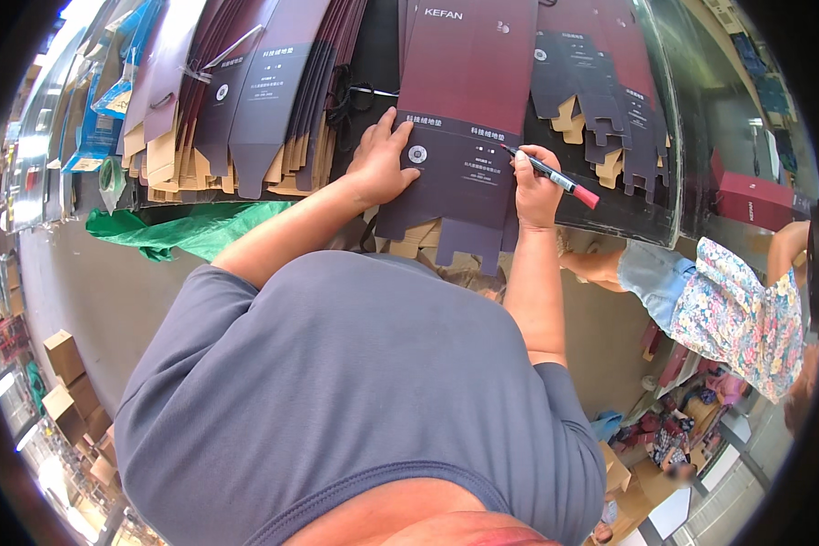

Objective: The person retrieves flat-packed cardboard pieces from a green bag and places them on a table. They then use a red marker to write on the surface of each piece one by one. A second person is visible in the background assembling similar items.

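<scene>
A flattened dark maroon carton lies on the work table in front of me. My left hand rests flat on its lower left part, fingers spread. My right hand grips a marker pen with a black barrel and a red end, its tip touching the carton's lower right area. The carton's brown cardboard flaps stick out over the table's near edge.
Stacks of flattened maroon cartons fan out at the left, another pile at the right. A green plastic bag hangs off the table edge. A person in floral clothing stands at right. Brown boxes sit on the floor.
</scene>
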A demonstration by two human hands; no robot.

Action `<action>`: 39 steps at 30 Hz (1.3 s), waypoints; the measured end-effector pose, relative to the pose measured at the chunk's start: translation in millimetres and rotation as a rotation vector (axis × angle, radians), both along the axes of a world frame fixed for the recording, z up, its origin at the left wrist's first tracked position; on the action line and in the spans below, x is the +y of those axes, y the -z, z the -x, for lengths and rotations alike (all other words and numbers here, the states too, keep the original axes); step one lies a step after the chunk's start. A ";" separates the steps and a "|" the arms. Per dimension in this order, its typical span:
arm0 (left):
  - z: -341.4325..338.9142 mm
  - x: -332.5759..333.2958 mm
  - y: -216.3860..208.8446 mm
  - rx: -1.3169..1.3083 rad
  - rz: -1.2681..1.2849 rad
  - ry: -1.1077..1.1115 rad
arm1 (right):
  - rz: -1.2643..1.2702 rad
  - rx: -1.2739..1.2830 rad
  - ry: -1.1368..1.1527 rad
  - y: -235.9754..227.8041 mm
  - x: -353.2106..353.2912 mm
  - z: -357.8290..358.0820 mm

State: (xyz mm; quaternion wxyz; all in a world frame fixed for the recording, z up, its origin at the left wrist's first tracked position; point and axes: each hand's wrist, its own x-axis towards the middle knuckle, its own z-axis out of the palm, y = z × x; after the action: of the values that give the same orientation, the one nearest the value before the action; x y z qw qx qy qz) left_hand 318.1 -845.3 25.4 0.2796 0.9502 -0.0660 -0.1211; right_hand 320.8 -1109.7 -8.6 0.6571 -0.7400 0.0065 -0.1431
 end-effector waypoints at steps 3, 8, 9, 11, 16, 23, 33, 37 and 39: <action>-0.2 2.2 0.2 -0.007 0.016 0.013 | 0.154 -0.039 -0.043 5.6 -2.8 1.1; 0.5 1.9 0.3 -0.013 0.025 0.015 | 0.309 -0.041 -0.045 0.6 0.3 2.4; 0.3 2.1 0.4 -0.015 0.030 0.017 | 0.327 -0.039 -0.043 1.1 0.3 2.0; 0.2 2.7 0.5 -0.021 0.025 0.020 | 0.357 -0.040 -0.036 3.0 0.8 1.2; 0.9 0.8 -2.3 -0.026 -0.010 0.015 | 0.452 -0.083 0.001 6.6 0.2 -0.6; -16.7 -15.3 0.1 -0.156 -0.103 0.003 | -0.116 0.015 0.368 -4.0 -0.8 -14.6; -52.0 108.8 -74.9 -0.496 -0.226 -0.305 | -0.035 -0.006 0.107 -57.0 34.2 -2.1; -38.2 161.8 -40.3 -0.295 -0.410 -0.454 | -0.020 -0.116 -0.268 -39.7 107.8 -20.8; -27.7 142.8 -51.0 -0.319 -0.388 -0.349 | -0.229 0.047 -0.371 -35.5 156.1 -39.5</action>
State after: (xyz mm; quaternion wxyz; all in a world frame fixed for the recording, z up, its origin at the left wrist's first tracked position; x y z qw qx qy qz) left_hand 345.9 -702.5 76.4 0.0957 0.9898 0.0797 0.0694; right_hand 360.4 -953.5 27.0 0.7516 -0.6523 -0.0982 -0.0005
